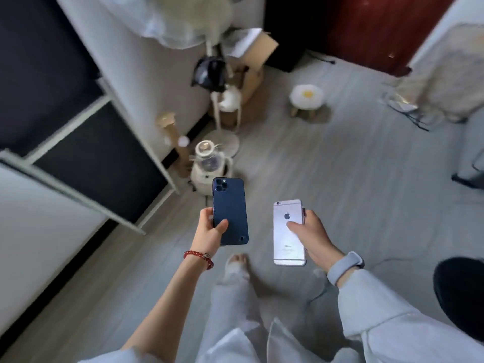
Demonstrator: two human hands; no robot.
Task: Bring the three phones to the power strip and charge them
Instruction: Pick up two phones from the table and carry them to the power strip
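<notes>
A: What is held on the left?
B: The dark blue phone (pixel 230 210) is gripped by the left hand (pixel 209 231), long axis pointing away — camera end foremost.
A: And rightward?
B: The silver phone (pixel 289 233) is clasped by the right hand (pixel 311 237), parallel. No third phone or power strip is seen — open floor (pixel 366 179) lies ahead.

Floor (pixel 366 179): grey wood planks, below the grip.
Stool (pixel 307 98): white flower-shaped seat, well beyond the grip, right.
Kettle (pixel 209 163): glass, just beyond the grip, left.
Cardboard box (pixel 255 66): open, far beyond the grip.
Door (pixel 379 27): dark red, far right.
</notes>
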